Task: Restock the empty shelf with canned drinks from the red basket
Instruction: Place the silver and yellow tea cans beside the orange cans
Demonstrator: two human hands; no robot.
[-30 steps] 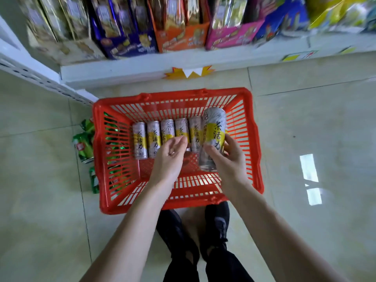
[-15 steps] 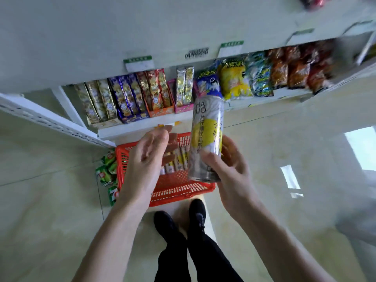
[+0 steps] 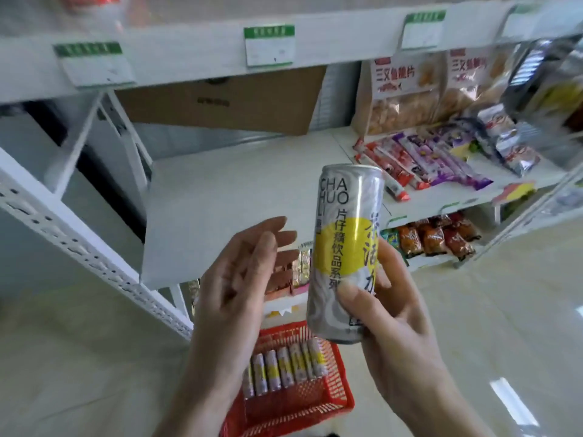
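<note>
A: Status?
B: My right hand [image 3: 400,313] grips one tea can [image 3: 345,247], upright, in front of the empty shelf [image 3: 227,197]. Left hand [image 3: 239,279] beside it, fingers relaxed, holding nothing.
A: Left?
B: None shelved; six-ish cans [image 3: 284,367] in red basket [image 3: 315,405].

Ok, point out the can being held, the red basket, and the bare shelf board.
held can [image 3: 342,247], head view, on its yellow label patch.
red basket [image 3: 342,392], head view, on its right wall.
bare shelf board [image 3: 227,197], head view, on its white top surface.
</note>
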